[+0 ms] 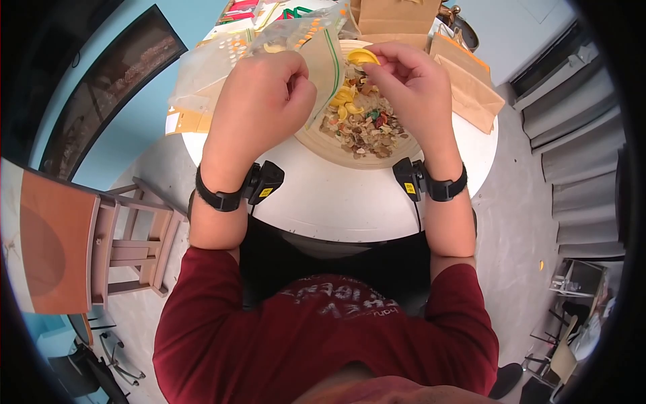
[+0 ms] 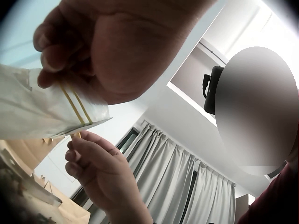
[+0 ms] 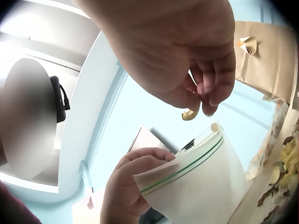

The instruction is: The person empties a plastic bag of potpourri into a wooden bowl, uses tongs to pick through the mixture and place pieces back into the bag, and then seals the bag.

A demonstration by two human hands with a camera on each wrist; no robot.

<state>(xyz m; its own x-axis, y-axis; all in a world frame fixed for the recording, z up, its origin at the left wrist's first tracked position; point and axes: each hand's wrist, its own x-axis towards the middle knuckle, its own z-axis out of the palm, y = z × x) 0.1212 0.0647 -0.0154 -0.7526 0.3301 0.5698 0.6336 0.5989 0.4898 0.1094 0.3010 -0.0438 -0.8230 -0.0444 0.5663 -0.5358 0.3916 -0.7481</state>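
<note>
My left hand (image 1: 266,94) grips the edge of a translucent zip bag (image 1: 324,71) with a green seal line, left of the round tray. In the right wrist view the bag (image 3: 201,182) hangs from that hand, its top edge facing my right hand (image 3: 173,56). Thumb and fingers of my right hand (image 1: 414,81) pinch a yellow, curved, shell-like piece (image 1: 363,56). This piece (image 3: 190,114) is above the bag's top edge. Below both hands lies the round beige tray (image 1: 315,144), holding mixed dried flakes (image 1: 367,138) and more yellow pieces (image 1: 344,95).
A brown paper bag (image 1: 397,20) stands behind the tray, and another (image 1: 471,87) leans at the right. Clear bags with orange dots (image 1: 205,71) lie at the left on the round white table (image 1: 316,209). A wooden stool (image 1: 134,249) is on the floor at left.
</note>
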